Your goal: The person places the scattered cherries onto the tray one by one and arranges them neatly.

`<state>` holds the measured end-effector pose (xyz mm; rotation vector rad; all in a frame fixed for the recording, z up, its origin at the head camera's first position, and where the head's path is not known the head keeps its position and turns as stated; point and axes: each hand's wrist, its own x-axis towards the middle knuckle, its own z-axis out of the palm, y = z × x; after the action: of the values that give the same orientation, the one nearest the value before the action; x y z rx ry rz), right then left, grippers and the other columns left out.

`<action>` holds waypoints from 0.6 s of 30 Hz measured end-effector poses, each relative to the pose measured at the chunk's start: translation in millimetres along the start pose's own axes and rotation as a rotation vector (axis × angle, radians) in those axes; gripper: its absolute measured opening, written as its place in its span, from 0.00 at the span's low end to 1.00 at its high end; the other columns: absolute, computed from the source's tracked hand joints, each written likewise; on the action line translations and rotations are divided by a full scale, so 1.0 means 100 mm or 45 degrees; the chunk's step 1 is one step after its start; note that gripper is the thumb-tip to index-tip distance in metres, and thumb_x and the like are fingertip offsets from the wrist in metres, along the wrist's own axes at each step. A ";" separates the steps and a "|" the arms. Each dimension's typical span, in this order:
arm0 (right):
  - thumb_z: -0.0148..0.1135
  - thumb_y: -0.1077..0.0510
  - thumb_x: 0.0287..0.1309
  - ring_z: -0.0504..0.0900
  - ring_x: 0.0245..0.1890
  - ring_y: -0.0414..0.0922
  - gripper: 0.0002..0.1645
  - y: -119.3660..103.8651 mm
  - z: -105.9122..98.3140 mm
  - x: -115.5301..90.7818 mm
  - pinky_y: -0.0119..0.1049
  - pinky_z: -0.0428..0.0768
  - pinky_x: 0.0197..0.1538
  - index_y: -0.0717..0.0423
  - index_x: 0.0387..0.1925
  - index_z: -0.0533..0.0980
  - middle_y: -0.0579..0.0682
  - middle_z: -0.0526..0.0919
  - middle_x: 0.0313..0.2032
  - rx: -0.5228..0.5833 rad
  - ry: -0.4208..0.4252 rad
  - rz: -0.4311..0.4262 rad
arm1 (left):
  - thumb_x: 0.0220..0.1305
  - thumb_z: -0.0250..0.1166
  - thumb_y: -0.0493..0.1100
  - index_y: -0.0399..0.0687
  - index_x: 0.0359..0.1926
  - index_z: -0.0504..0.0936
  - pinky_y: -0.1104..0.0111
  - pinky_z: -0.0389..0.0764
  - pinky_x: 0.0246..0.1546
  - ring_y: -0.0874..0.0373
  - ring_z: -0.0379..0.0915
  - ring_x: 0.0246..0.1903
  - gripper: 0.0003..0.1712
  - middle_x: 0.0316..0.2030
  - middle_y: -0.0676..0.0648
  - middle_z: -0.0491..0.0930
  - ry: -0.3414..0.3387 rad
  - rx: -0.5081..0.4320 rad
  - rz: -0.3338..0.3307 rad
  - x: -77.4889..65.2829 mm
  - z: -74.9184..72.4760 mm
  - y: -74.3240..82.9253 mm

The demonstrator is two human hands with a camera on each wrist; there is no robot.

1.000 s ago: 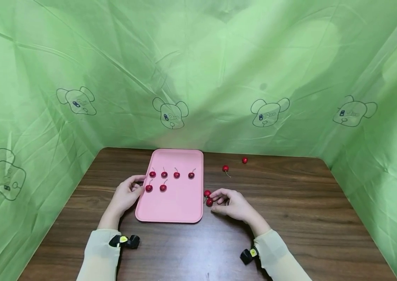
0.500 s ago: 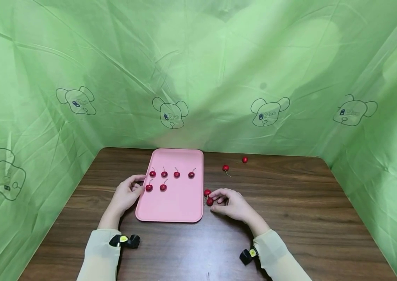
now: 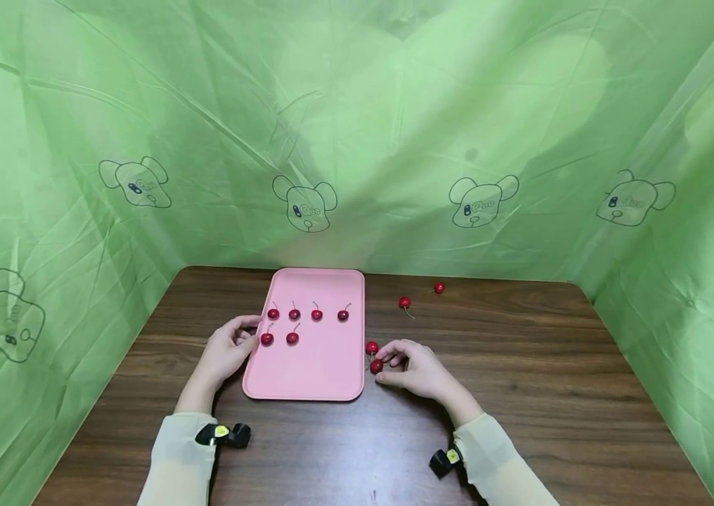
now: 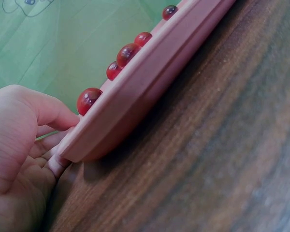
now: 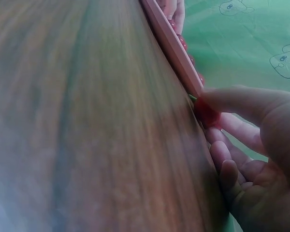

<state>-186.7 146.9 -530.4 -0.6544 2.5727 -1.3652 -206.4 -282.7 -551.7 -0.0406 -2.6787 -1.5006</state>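
Observation:
My left hand [image 3: 225,351] grips the left rim of a pink tray [image 3: 306,372], thumb at the rim and other fingers beyond it in the left wrist view. Several dark red cherries with stems stand on the tray: a back row with a cherry [image 3: 317,315] in it, and a shorter front row ending in another cherry [image 3: 292,338]. Just off the tray's right edge, my right hand [image 3: 417,369] pinches a red cherry [image 5: 206,112] between thumb and index finger, low over the table. A second cherry [image 3: 372,347] lies right behind it, near the fingertips.
Two more cherries lie on the brown wooden table [image 3: 509,365] at the back right, one [image 3: 404,302] nearer the tray and one [image 3: 439,287] farther back. Green cloth [image 3: 382,140] with bear-head drawings walls the table at the back and sides.
My right thumb has come in slightly against the nearer cherry, which has shifted a little toward me. The left hand and tray stay in place.

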 end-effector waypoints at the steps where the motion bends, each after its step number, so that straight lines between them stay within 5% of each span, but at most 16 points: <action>1: 0.85 0.53 0.57 0.84 0.43 0.47 0.19 0.00 0.00 0.00 0.33 0.80 0.44 0.51 0.48 0.88 0.47 0.88 0.41 -0.004 0.001 -0.002 | 0.75 0.68 0.35 0.42 0.67 0.83 0.71 0.79 0.37 0.52 0.77 0.40 0.22 0.43 0.42 0.84 -0.001 0.002 -0.002 0.00 0.00 0.00; 18: 0.82 0.55 0.61 0.84 0.43 0.44 0.17 0.05 0.04 0.00 0.35 0.81 0.47 0.49 0.51 0.88 0.42 0.89 0.46 -0.038 0.011 -0.070 | 0.77 0.67 0.37 0.43 0.69 0.82 0.71 0.78 0.39 0.49 0.75 0.41 0.22 0.45 0.41 0.83 -0.014 0.003 -0.038 0.00 -0.01 0.00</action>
<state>-186.9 146.4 -536.8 -0.7314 2.6052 -1.3507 -205.9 -283.4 -550.9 -0.0092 -2.7012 -1.5101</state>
